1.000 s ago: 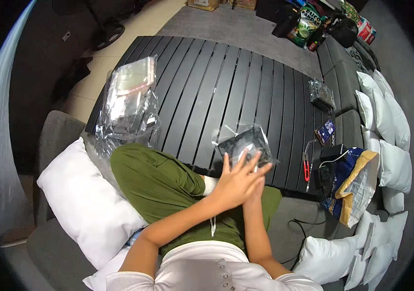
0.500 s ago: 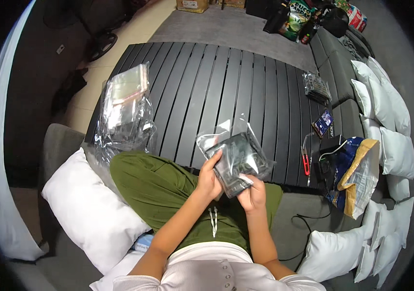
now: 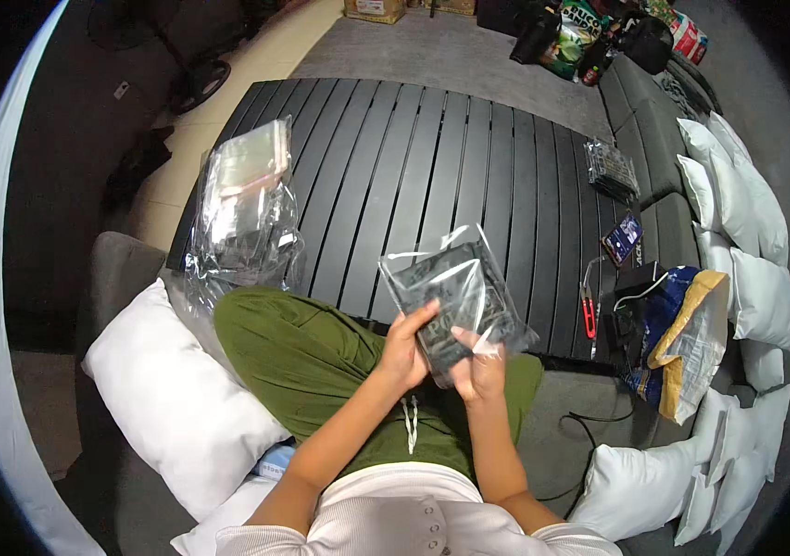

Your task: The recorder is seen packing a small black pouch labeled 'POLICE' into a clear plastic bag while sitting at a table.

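Above my lap, at the table's near edge, I hold a clear plastic bag (image 3: 464,287) with a flat, dark, folded item inside. My left hand (image 3: 406,350) grips its lower left side, thumb lying on the front. My right hand (image 3: 478,368) is closed on the lower right part, its thumb pressed over the shiny film. The bag tilts, its loose clear top edge sticking up beyond the dark item. What exactly the item is cannot be made out through the glare. My fingers behind the bag are hidden.
A heap of clear plastic bags (image 3: 245,208) lies on the slatted black table (image 3: 376,167) at the left. Along its right side are wrapped dark packets (image 3: 612,170), a phone (image 3: 622,238), a red cutter (image 3: 589,315) and a blue-gold bag (image 3: 677,343). White pillows (image 3: 177,398) flank me.
The dark item now lies flatter and spread wider in the bag. Both my thumbs have shifted on its front, and the view has moved slightly.
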The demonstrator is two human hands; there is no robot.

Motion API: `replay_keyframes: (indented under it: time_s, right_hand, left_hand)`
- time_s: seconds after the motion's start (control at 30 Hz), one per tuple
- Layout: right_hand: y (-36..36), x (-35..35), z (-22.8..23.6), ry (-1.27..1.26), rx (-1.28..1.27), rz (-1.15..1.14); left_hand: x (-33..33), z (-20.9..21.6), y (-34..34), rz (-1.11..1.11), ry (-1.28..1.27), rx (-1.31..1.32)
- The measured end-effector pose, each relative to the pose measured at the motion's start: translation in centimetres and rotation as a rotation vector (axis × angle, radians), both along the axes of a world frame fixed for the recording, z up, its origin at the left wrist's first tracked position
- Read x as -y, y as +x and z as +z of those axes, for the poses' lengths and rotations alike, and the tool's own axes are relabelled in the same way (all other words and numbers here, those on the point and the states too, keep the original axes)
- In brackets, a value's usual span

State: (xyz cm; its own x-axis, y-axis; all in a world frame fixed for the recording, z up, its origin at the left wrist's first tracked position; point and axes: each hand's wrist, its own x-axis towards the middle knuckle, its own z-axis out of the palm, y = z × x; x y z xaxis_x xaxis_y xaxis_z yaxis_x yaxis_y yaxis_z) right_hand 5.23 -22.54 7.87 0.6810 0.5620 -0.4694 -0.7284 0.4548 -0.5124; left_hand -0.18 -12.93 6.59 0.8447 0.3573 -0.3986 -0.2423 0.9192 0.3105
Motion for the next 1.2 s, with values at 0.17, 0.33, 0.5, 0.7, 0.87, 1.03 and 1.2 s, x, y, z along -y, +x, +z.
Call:
replay_keyframes:
  time_s: [0.17, 0.33, 0.5, 0.7, 0.87, 1.03, 1.2]
  right_hand:
    - [0.0, -0.6, 0.0, 0.039, 0.077, -0.068]
    - [0.7, -0.1, -1.8, -0.059, 0.029, 0.008]
    - [0.2, -0.4, 0.0, -0.033, 0.111, 0.020]
    - [0.6, 0.2, -2.6, 0.018, 0.204, 0.078]
    - [0.1, 0.8, -0.8, -0.437, 0.400, 0.129]
    - [-0.2, 3.0, -1.3, -0.911, 1.296, -0.067]
    - [-0.4, 3.9, -1.5, -0.842, 1.729, -0.114]
  left_hand:
    - [1.0, 0.2, -0.4, 0.004, 0.037, -0.019]
    - [1.5, -0.5, -0.2, -0.024, 0.010, 0.034]
    - [0.1, -1.9, -0.7, -0.014, -0.062, 0.049]
    - [0.5, -3.9, -0.9, -0.004, -0.036, 0.139]
    - [-0.8, -3.3, -1.6, -0.035, -0.061, 0.119]
    - [-2.6, -2.6, -2.6, -0.098, -0.082, 0.175]
    - [-2.4, -1.7, -3.6, -0.097, -0.170, 0.462]
